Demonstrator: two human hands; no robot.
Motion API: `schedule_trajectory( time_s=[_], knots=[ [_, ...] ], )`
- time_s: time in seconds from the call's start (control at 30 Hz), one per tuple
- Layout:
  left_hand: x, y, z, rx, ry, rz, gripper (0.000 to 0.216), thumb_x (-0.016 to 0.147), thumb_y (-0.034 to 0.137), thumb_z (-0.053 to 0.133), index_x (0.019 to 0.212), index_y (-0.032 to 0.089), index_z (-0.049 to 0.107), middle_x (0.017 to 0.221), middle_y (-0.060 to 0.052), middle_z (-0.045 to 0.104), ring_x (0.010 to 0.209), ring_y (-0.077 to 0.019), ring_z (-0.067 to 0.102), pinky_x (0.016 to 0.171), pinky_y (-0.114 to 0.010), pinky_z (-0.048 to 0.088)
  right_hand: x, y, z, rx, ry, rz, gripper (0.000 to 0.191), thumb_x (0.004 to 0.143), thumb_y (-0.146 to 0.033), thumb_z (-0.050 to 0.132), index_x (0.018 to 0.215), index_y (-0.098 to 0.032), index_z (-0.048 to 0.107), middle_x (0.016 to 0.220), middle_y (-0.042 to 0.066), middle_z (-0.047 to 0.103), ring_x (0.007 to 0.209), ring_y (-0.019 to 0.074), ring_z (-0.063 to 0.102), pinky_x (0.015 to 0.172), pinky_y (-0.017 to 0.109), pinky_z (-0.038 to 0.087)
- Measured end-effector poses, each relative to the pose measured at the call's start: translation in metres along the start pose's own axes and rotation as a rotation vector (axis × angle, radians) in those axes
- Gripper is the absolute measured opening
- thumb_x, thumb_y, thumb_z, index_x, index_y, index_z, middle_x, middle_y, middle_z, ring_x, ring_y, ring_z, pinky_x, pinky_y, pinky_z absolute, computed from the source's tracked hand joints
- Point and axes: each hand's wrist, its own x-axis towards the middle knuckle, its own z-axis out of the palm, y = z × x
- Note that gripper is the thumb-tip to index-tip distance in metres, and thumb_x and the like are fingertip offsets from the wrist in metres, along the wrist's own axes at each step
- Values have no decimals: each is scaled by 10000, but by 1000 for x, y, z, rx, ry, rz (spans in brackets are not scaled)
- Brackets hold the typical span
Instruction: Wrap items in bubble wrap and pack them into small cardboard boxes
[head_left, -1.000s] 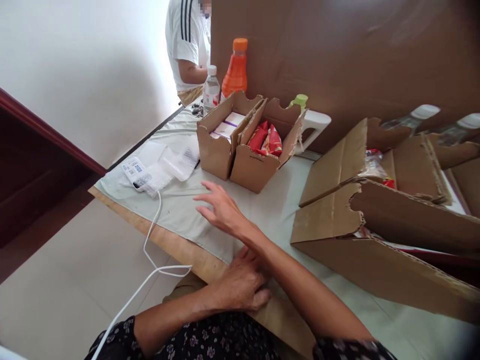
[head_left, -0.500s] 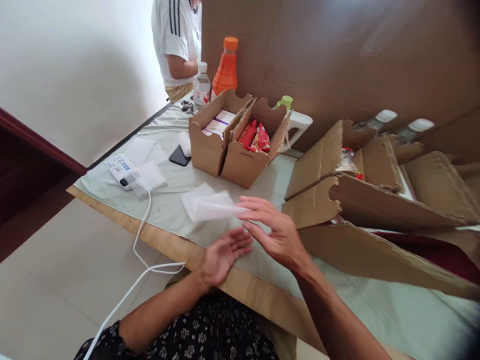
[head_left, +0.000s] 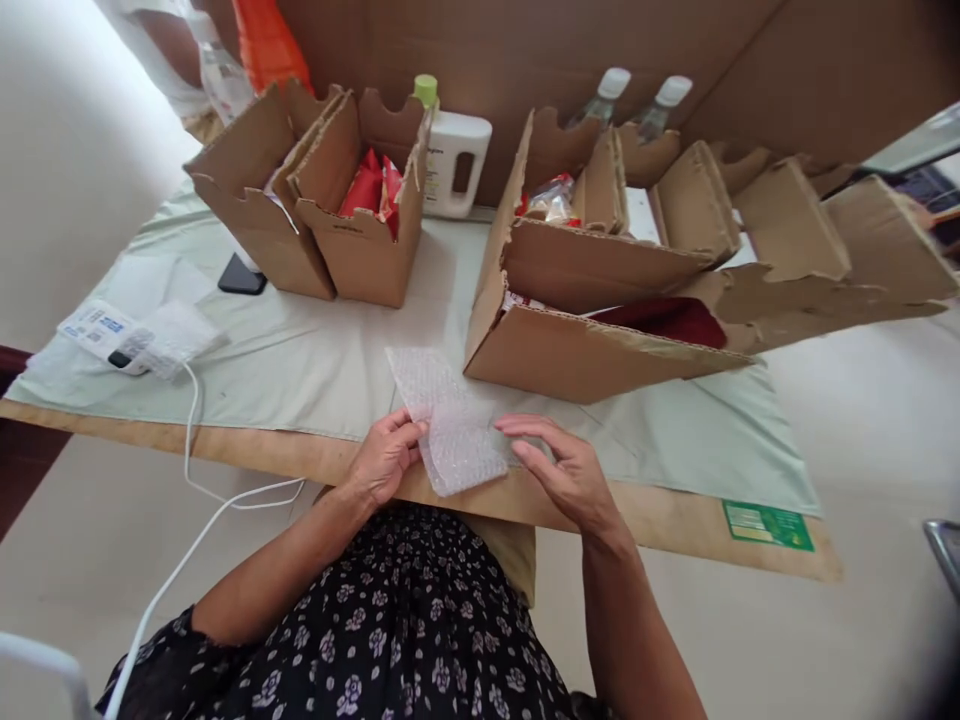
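A clear bubble wrap sheet (head_left: 457, 430) lies at the table's front edge, partly folded, its lower end reaching over the wooden border. My left hand (head_left: 386, 455) pinches its left edge between thumb and fingers. On the other side, my right hand (head_left: 559, 465) hovers close to the sheet's right edge with thumb and fingers apart, holding nothing. Behind the sheet stand cardboard boxes; the nearest is a long divided cardboard box (head_left: 585, 365) to the right, with dark red cloth (head_left: 667, 320) in its front compartment.
Two smaller cardboard boxes (head_left: 367, 265) stand left, one with red packets (head_left: 367, 185). Behind are a white jug (head_left: 454, 160) and bottles. A phone (head_left: 241, 275), more bubble wrap (head_left: 184, 335) and a white cable (head_left: 196, 400) lie left. A person's sleeve (head_left: 139, 50) shows at back left.
The view has swung right. The bubble wrap sheet is now nearer the front edge, and my left hand, which was open and empty, has taken hold of it. My right hand is now apart from it.
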Motion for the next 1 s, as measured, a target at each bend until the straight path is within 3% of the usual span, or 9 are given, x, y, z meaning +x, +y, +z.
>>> schedule_trajectory(
  time_s=[0.1, 0.2, 0.3, 0.47, 0.6, 0.7, 0.83, 0.9, 1.0],
  knots=[
    [-3, -6, 7, 20, 35, 56, 391, 608, 302, 908, 936, 155, 755, 934, -67, 791, 837, -210, 718, 783, -332, 563, 18, 0, 17, -183, -72, -78, 437, 896, -209, 632, 1327, -273, 672, 1407, 80, 683, 1339, 265, 608, 1139, 525, 467],
    [-9, -4, 9, 25, 56, 118, 298, 612, 296, 895, 819, 155, 734, 826, -28, 768, 744, -165, 684, 738, -289, 539, 29, 2, 28, -292, -159, -138, 350, 839, -130, 583, 1132, -245, 736, 1387, 80, 695, 1417, 307, 540, 1141, 581, 435],
    [-15, 9, 4, 3, 122, 211, 270, 597, 279, 889, 757, 162, 705, 775, -2, 750, 725, -151, 674, 754, -282, 529, 14, -3, 11, -255, -10, -148, 206, 872, -145, 537, 888, -254, 712, 1193, 54, 771, 1346, 287, 601, 1114, 568, 463],
    [-18, 34, -7, -68, 205, 417, 327, 572, 250, 905, 818, 176, 703, 830, -3, 771, 816, -181, 722, 820, -319, 562, -36, -10, -39, -209, 372, -105, 145, 837, -190, 590, 893, -280, 688, 1245, 41, 747, 1370, 313, 581, 1154, 613, 429],
    [-16, 28, -11, -50, 193, 257, 314, 601, 206, 882, 842, 153, 688, 861, -34, 773, 807, -183, 729, 763, -312, 598, -48, 25, -38, -295, 364, -15, 167, 837, -198, 543, 837, -266, 695, 1253, 51, 741, 1333, 300, 602, 1137, 595, 445],
    [-20, 18, -18, -64, 176, 123, 250, 659, 181, 836, 807, 147, 637, 831, -48, 747, 828, -200, 752, 849, -365, 627, -47, 66, -28, -437, 374, 34, 241, 854, -196, 500, 846, -248, 735, 1263, 79, 733, 1296, 308, 613, 1106, 611, 452],
    [-43, 15, -35, 12, 215, 91, 301, 705, 215, 806, 957, 134, 663, 903, -83, 764, 905, -236, 772, 859, -364, 626, -57, 87, -34, -548, 483, 60, 303, 914, -195, 471, 950, -240, 769, 1349, 89, 697, 1312, 302, 601, 1116, 618, 439],
    [-56, 16, -41, 155, 266, 161, 297, 727, 274, 806, 959, 141, 677, 819, -54, 748, 812, -219, 755, 798, -353, 620, -63, 80, -43, -559, 556, 77, 283, 940, -212, 482, 969, -242, 762, 1331, 84, 705, 1306, 295, 608, 1125, 608, 435],
    [-65, 16, -36, 538, 303, 450, 198, 825, 321, 761, 943, 174, 703, 830, -47, 746, 831, -207, 723, 838, -348, 586, -61, 56, -39, -546, 588, 53, 245, 956, -224, 514, 1013, -247, 752, 1311, 80, 712, 1298, 291, 612, 1139, 588, 428]
  ],
)
